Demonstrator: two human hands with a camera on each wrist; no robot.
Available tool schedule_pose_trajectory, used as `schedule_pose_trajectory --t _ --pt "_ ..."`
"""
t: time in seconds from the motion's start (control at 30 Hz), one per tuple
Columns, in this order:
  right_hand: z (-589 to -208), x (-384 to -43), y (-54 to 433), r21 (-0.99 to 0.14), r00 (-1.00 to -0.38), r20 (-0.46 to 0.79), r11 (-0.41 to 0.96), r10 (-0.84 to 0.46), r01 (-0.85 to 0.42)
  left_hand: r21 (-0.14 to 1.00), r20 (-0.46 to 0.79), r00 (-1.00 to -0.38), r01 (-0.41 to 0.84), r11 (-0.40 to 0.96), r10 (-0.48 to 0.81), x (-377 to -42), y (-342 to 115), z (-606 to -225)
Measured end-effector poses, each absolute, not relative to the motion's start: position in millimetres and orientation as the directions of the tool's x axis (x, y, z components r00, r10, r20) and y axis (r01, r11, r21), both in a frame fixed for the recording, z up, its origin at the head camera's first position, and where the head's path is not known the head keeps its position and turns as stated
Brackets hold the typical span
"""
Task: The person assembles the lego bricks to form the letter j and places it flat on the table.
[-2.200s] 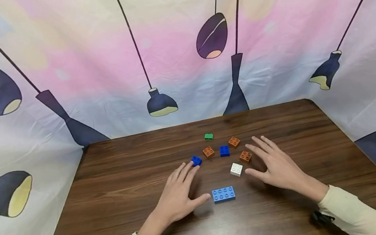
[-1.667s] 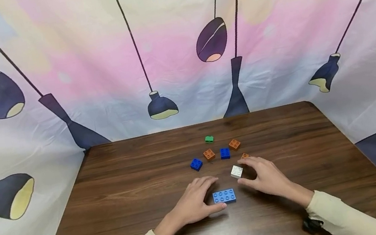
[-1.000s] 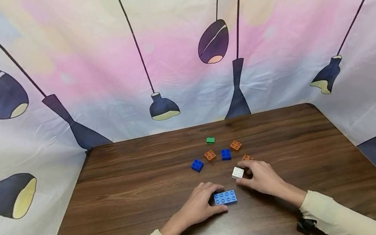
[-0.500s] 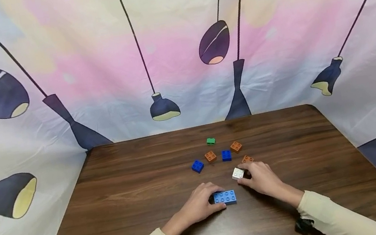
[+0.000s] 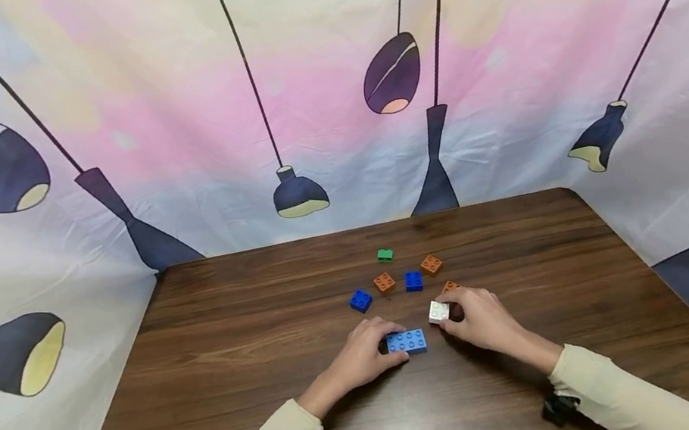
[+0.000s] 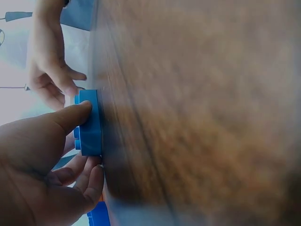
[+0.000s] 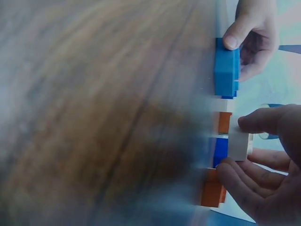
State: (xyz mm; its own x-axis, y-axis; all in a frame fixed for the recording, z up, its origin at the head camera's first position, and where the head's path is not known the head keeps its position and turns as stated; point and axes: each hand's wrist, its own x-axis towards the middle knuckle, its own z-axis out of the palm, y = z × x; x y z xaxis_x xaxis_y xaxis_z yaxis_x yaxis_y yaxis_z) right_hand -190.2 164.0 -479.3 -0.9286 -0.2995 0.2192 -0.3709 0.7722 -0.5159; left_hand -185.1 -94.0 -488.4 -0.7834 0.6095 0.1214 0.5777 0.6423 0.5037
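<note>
My left hand [image 5: 362, 354] pinches the left end of a light blue eight-stud toy brick [image 5: 411, 342] between thumb and fingers. In the left wrist view this brick [image 6: 91, 129] looks level, low over the tabletop. My right hand [image 5: 483, 317] grips a white four-stud brick [image 5: 438, 311] between thumb and fingertips. The right wrist view shows the white brick [image 7: 238, 139] raised a little off the wood. An orange brick [image 5: 450, 286] lies just beyond the right fingers, which partly cover it. The two held bricks are close but apart.
Beyond the hands on the wooden table [image 5: 233, 327] lie two dark blue bricks, one left [image 5: 361, 300] and one central [image 5: 414, 280]. Two more orange bricks, left [image 5: 385, 282] and right [image 5: 432, 264], and a green brick [image 5: 385, 255] lie there too. A patterned cloth [image 5: 323, 96] hangs behind.
Both hands came inward and took hold of the light blue and white bricks. Since half a second ago, the light blue brick has moved away from me, and the white one slightly right and up.
</note>
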Motion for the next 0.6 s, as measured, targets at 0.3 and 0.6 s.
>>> schedule_pose_trajectory --t 0.3,0.6 --pt "-466 -187 165 -0.542 -0.903 0.256 0.722 -0.345 -0.429 0.532 0.105 -0.790 0.558 0.637 0.604 -192 -94 -486" --pt "-467 -184 159 -0.570 -0.887 0.213 0.686 -0.409 -0.453 0.532 0.113 -0.787 0.563 0.633 0.606 -192 -94 -487"
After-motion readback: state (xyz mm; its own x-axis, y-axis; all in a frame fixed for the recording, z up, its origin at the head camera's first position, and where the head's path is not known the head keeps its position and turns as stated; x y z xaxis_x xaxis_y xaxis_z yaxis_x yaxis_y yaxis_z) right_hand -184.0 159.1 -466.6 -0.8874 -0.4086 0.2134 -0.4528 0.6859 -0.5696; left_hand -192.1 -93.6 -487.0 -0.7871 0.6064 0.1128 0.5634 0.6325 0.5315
